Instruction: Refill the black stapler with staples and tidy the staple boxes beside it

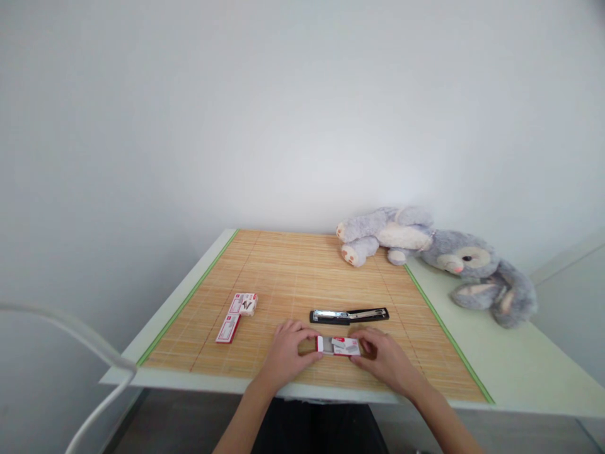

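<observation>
From where I stood, everything hung on how the small red-and-white box [346, 346] lay between the two hands: it rested near the front edge of the bamboo mat [283, 271], its long axis running from left to right, straight across the person's body. The left hand [289, 348] had its thumb and forefinger closed about the left end, and the right hand [384, 356] pinched the right end the same way, so each set of fingers met the box along its own line and neither hand was nearer to it than the other. The box stood partly drawn out, the white end toward the left fingers, the printed sleeve toward the right, a grey stretch showing between; I couldn't make out for certain what that grey was. Just beyond the box, on the side away from the person, the stapler [331, 314] lay folded open, almost parallel to it, its silver channel pointing left and its other half stretching out ahead of the right hand. Neither hand seemed to be touching it. Well apart, off to the left, two more boxes [227, 328] sat together, and a plush rabbit [460, 252] sprawled at the far right.
</observation>
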`<state>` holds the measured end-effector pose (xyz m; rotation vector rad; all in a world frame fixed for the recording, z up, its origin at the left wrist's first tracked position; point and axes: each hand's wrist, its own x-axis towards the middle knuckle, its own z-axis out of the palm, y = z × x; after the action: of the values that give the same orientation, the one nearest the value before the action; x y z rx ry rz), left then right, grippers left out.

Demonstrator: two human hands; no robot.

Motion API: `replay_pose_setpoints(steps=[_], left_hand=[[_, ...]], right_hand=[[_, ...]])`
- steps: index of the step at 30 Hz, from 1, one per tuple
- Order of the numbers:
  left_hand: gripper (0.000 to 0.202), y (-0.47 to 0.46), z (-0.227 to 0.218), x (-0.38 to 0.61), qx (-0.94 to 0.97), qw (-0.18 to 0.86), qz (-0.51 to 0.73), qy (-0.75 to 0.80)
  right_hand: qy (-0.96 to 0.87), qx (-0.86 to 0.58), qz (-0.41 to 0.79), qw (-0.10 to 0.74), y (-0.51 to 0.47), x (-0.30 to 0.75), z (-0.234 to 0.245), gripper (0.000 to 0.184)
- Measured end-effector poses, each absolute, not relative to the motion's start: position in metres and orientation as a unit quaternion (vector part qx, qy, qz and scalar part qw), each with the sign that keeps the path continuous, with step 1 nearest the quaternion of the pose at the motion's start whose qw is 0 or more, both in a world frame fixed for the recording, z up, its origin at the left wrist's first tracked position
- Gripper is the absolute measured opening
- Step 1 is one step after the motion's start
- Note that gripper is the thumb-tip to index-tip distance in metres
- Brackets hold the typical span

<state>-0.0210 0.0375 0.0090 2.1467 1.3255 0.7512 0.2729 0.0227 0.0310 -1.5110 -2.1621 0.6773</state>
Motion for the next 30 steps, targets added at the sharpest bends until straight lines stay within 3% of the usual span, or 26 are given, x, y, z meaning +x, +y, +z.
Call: replay_pose_setpoints(steps=[13, 18, 22, 28, 30], left_hand=[[0.044, 0.040, 0.007, -0.024, 0.800, 0.267, 0.272, 0.463], [0.045, 0.037, 0.006, -0.023, 0.777, 0.286, 0.316, 0.463], [0.021, 0.041, 0.004, -0.022, 0.721, 0.263, 0.380, 0.516], [0.049, 0.061, 0.001, -0.016, 0.731, 0.201, 0.357, 0.547], [0.048, 0.069, 0.001, -0.015, 0.746, 0.178, 0.323, 0.554]], right_hand=[[-0.784, -0.549, 0.227, 0.181, 0.025, 0.232, 0.031, 0.021], [-0.769, -0.557, 0.220, 0.223, 0.022, 0.218, 0.038, 0.040], [-0.773, -0.540, 0.228, 0.241, 0.022, 0.206, 0.042, 0.023], [-0.765, -0.541, 0.251, 0.245, 0.025, 0.200, 0.034, 0.009], [-0.764, -0.543, 0.250, 0.244, 0.024, 0.201, 0.032, 0.008]])
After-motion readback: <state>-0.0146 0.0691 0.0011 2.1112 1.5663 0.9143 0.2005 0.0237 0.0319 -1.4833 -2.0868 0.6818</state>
